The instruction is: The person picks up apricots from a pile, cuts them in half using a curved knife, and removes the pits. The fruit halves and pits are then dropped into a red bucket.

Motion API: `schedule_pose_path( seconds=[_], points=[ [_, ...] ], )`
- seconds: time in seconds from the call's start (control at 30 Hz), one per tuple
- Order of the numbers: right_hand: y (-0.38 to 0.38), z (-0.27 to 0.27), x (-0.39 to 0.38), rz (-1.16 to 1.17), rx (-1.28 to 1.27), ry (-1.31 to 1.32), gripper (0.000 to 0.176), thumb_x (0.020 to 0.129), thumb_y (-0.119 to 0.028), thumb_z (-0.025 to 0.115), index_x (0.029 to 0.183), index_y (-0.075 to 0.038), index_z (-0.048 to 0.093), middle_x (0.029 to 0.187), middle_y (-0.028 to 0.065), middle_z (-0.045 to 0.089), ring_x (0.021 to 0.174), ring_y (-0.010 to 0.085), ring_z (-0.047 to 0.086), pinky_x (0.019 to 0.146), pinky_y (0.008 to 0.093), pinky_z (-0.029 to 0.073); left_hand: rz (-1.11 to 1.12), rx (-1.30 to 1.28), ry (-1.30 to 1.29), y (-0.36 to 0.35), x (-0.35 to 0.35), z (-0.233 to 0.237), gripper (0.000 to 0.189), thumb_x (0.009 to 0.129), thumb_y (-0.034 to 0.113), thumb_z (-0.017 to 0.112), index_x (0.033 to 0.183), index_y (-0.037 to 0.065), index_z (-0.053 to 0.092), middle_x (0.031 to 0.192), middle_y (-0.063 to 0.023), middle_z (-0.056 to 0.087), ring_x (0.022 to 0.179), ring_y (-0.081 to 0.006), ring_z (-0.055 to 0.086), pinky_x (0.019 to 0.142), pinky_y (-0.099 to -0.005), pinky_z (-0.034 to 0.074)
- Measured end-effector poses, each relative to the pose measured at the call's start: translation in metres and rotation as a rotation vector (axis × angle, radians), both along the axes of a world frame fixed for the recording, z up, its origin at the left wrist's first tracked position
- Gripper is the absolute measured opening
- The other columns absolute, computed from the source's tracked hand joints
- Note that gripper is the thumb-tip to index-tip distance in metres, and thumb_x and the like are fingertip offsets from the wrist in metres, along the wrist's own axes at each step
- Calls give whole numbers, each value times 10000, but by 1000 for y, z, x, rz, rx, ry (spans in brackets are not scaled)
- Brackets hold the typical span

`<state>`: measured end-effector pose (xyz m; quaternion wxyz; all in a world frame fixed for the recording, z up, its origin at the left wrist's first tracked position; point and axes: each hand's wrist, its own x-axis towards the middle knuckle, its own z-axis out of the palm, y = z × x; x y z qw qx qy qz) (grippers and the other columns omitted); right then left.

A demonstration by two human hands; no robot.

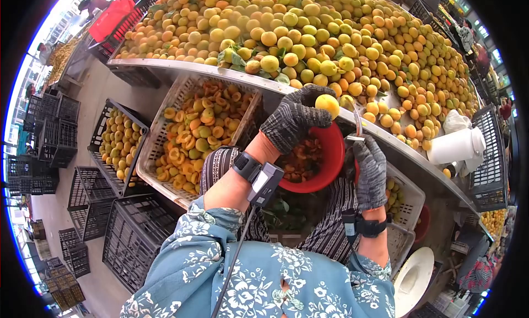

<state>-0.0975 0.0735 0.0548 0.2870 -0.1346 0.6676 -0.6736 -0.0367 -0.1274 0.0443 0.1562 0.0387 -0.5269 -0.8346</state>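
Observation:
My left hand (297,119), in a dark grey knitted glove, holds a yellow apricot (327,105) between thumb and fingers, above the edge of a red bowl (337,158). Halved apricots (302,159) lie inside the bowl, which rests between my knees. My right hand (369,169), gloved the same way, is closed around a small knife (358,124) whose thin blade points up, a little right of the fruit and apart from it. A metal-edged table (220,73) heaped with whole apricots (308,26) rises just beyond both hands.
At left a white crate (151,147) holds halved apricots, beside a black crate (144,131) of whole ones. Empty black crates (135,235) stand lower left. A white bucket (454,146) sits at the table's right. Another white crate (412,199) and a pale hat (414,279) lie right of me.

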Motion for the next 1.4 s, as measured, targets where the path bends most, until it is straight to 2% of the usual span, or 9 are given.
schedule_pose_path(
  seconds=[0.43, 0.5, 0.63, 0.7, 0.83, 0.9, 0.93, 1.0, 1.4],
  points=[
    [-14, -7, 37, -88, 39, 326, 173, 958, -186, 571, 1034, -35, 601, 738, -44, 519, 652, 46, 452, 593, 204, 388, -154, 225, -52, 8, 3, -2, 443, 837, 264, 707, 1160, -7, 570, 996, -78, 632, 923, -168, 626, 814, -309, 529],
    [-16, -13, 36, -124, 108, 437, 201, 955, -179, 571, 1022, 5, 616, 746, 62, 604, 684, 112, 509, 621, 275, 439, -182, 254, -49, 8, 2, -6, 381, 854, 227, 699, 1146, 9, 585, 1019, -48, 626, 903, -136, 622, 782, -272, 552],
    [-25, -21, 35, -126, 185, 507, 202, 970, -165, 546, 1056, 13, 591, 841, 23, 623, 742, 90, 533, 680, 253, 457, -185, 266, -52, 12, 1, -8, 374, 859, 220, 691, 1145, 5, 584, 999, -55, 634, 903, -140, 625, 786, -282, 547],
    [-32, -23, 33, -141, 219, 616, 251, 975, -163, 534, 1110, 41, 585, 925, 85, 671, 807, 126, 585, 739, 278, 477, -96, -114, -40, 14, -3, -16, 358, 843, 215, 690, 1109, -1, 587, 928, -94, 649, 873, -199, 644, 813, -312, 527],
    [-37, -32, 30, -119, 141, 563, 280, 968, -138, 536, 1174, 48, 571, 951, 114, 681, 835, 136, 605, 760, 280, 485, -79, -47, -96, 13, -1, -12, 359, 854, 203, 676, 1135, 1, 579, 953, -91, 645, 877, -190, 640, 832, -305, 519],
    [-37, -38, 34, -143, 169, 582, 215, 924, -152, 579, 1047, 22, 607, 821, 223, 640, 729, 342, 630, 655, 394, 471, -65, 347, -51, 12, 2, -9, 384, 863, 207, 671, 1167, -4, 567, 987, -73, 638, 901, -169, 624, 851, -293, 506],
    [-37, -38, 35, -140, 167, 579, 215, 924, -152, 579, 1047, 22, 607, 821, 223, 640, 729, 342, 630, 655, 394, 471, -75, 375, -29, 13, 3, -8, 404, 874, 203, 661, 1203, -3, 549, 1027, -62, 629, 927, -150, 608, 862, -285, 497],
    [-37, -30, 38, -114, 145, 513, 307, 965, -144, 533, 1215, 32, 562, 952, 111, 687, 817, 134, 613, 746, 283, 492, -67, 376, -27, 20, 3, -5, 397, 885, 201, 650, 1214, 5, 545, 1035, -66, 628, 931, -150, 607, 854, -286, 498],
    [-33, -45, 29, -126, 170, 507, 318, 961, -176, 562, 1210, 21, 579, 1003, 100, 678, 869, 144, 605, 809, 285, 484, -23, -23, -91, 20, -7, -14, 360, 906, 236, 639, 1180, 16, 558, 1004, -59, 622, 921, -137, 598, 780, -265, 509]
  ],
)
